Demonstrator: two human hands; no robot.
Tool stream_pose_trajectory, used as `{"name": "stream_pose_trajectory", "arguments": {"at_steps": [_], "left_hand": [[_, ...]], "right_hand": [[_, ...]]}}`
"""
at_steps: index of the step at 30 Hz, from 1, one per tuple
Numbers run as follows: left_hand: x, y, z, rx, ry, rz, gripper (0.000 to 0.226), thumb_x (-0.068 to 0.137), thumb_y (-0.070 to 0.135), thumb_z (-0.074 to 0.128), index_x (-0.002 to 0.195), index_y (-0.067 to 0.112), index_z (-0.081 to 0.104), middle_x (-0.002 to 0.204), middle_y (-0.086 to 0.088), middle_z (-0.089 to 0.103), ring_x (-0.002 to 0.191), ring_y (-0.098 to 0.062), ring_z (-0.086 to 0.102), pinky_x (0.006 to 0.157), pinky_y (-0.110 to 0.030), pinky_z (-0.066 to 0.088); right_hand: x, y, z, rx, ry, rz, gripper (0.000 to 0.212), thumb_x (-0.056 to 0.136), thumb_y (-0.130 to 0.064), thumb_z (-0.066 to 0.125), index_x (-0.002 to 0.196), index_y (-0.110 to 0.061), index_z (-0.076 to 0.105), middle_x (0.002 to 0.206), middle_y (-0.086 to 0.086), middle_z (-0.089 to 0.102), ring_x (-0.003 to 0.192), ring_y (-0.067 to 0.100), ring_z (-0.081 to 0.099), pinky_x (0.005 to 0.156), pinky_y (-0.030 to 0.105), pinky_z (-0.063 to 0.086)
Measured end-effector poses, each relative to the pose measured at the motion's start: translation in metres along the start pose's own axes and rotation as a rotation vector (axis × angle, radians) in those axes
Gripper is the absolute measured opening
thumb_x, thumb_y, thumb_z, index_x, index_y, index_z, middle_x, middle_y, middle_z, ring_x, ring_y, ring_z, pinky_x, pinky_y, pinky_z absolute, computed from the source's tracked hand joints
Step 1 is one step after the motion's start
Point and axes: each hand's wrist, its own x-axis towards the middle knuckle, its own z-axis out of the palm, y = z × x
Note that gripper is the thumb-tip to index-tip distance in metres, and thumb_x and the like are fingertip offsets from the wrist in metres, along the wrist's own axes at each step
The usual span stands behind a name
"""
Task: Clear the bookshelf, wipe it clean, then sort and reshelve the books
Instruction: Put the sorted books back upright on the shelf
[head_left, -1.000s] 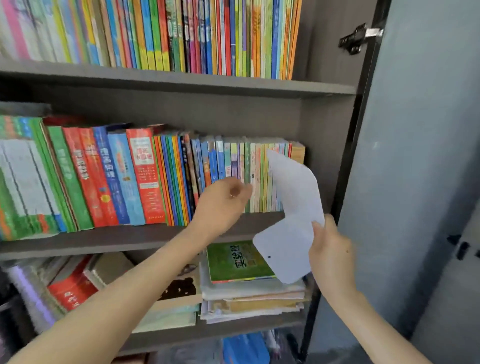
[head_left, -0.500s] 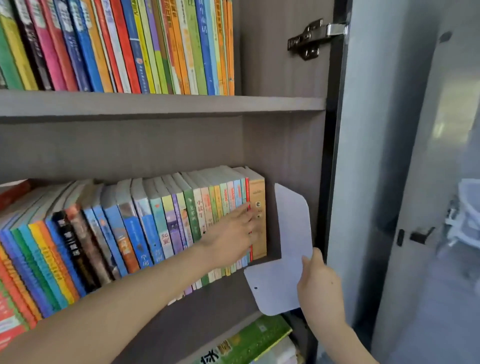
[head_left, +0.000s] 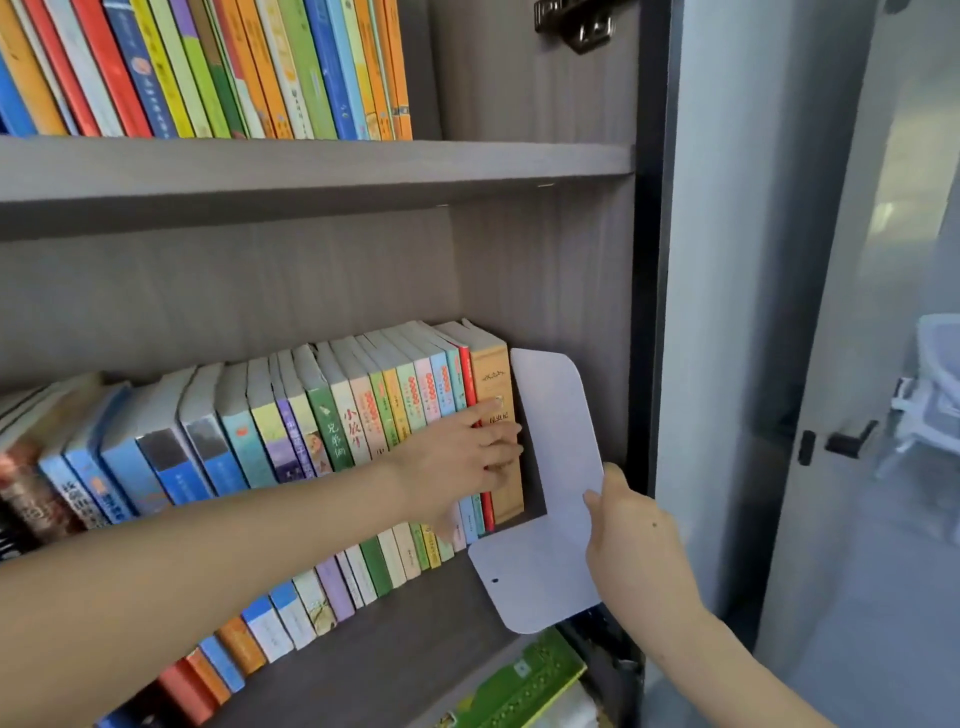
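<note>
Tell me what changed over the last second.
The left hand reached right and now presses the end books. The right hand carried the bookend from in front of the shelf edge to beside the last book. Unchanged: right hand's grip on the bookend; books stay shelved.

Bright daylight from right; glare on glass door (head_left: 883, 312); shelf recess shadowed; wide-angle bending at edges; slight softness throughout.

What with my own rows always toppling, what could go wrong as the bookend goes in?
The row of books may slump rightward if the left hand lets go before the white bookend meets the tan end book. Pinched at one edge by the right hand, the bookend could slip.
</note>
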Motion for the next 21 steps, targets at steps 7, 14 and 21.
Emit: {"name": "stream_pose_trajectory", "arguments": {"at_steps": [7, 14, 21], "left_hand": [[0.005, -0.002, -0.011, 0.129, -0.048, -0.004, 0.078, 0.088, 0.051, 0.059, 0.151, 0.02, 0.024, 0.161, -0.007, 0.011, 0.148, -0.028, 0.003, 0.116, -0.051, -0.007], [0.011, 0.014, -0.012, 0.338, -0.02, -0.083, 0.079, 0.088, 0.059, 0.052, 0.148, 0.011, 0.03, 0.152, -0.016, 0.029, 0.14, -0.037, 0.023, 0.117, -0.054, 0.006], [0.021, 0.009, -0.025, 0.436, -0.114, -0.011, 0.076, 0.084, 0.04, 0.067, 0.147, 0.015, 0.031, 0.149, -0.017, 0.031, 0.14, -0.039, 0.024, 0.114, -0.061, 0.009]], "right_hand": [[-0.006, -0.001, -0.001, 0.076, 0.055, -0.055, 0.02, 0.088, -0.002, 0.065, 0.103, -0.008, 0.052, 0.065, -0.008, 0.05, 0.054, 0.009, 0.056, 0.034, 0.018, 0.027], [-0.018, 0.009, 0.006, 0.077, -0.044, 0.047, 0.029, 0.105, -0.015, 0.029, 0.134, -0.011, 0.029, 0.111, 0.0, 0.063, 0.101, 0.013, 0.062, 0.059, 0.018, 0.032], [-0.023, 0.015, 0.007, 0.079, -0.104, 0.076, 0.033, 0.105, -0.014, 0.029, 0.137, -0.012, 0.022, 0.106, -0.003, 0.061, 0.093, 0.01, 0.061, 0.058, 0.016, 0.035]]}}
